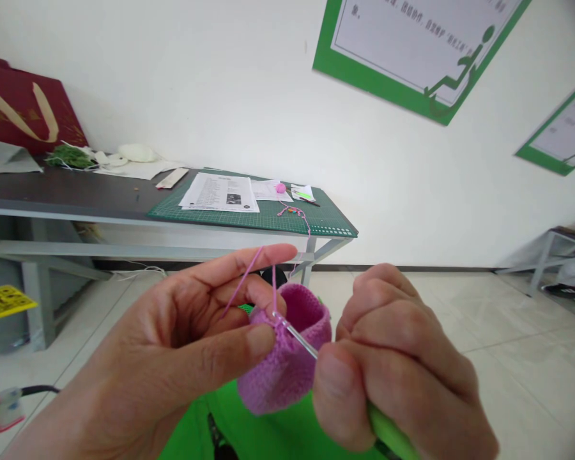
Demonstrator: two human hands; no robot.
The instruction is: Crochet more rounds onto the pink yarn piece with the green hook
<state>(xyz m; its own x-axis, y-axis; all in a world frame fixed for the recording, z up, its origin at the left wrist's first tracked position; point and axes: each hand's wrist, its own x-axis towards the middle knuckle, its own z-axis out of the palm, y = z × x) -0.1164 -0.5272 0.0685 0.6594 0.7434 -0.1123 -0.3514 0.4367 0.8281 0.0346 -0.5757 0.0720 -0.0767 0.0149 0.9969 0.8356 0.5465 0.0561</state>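
Observation:
My left hand [172, 345] pinches the rim of a pink crocheted pouch [282, 377] between thumb and fingers. Over its raised index finger runs pink yarn [275, 287], which drops to the stitches at the rim. Closed in a fist, my right hand [397, 358] grips a crochet hook [301, 338] with a silver shaft and a green handle. The hook's tip meets the yarn at the pouch's edge, just beyond my left thumb. The pouch's round opening faces up; part of its left side is covered by my left hand.
Behind my hands stands a table with a green cutting mat [268, 220], printed sheets [220, 193] and a small pink yarn ball [280, 188]. Green yarn [70, 156] and a red paper bag [29, 108] are at the left. Green cloth [268, 428] lies below the pouch.

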